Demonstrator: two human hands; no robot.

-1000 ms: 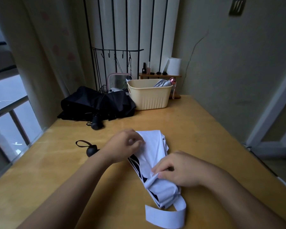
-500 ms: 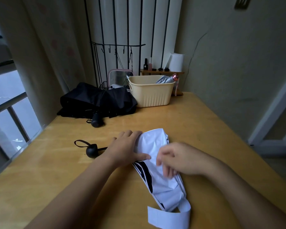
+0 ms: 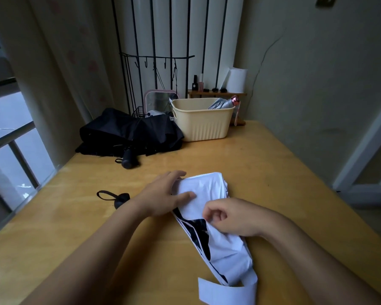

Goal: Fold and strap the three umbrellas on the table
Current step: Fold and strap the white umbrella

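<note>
Three umbrellas noted. The black umbrella [image 3: 130,135], far left, lies loose and unstrapped. At centre, my left hand [image 3: 163,195] presses flat on the white umbrella [image 3: 209,208], my right hand [image 3: 233,219] pinches its fabric, and its strap [image 3: 227,293] hangs free. The silver umbrella [image 3: 223,103] sits bundled in the basket [image 3: 204,126]. I judge one done.

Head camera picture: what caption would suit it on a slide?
Both hands, left and right, smooth the white umbrella on the table.
</note>
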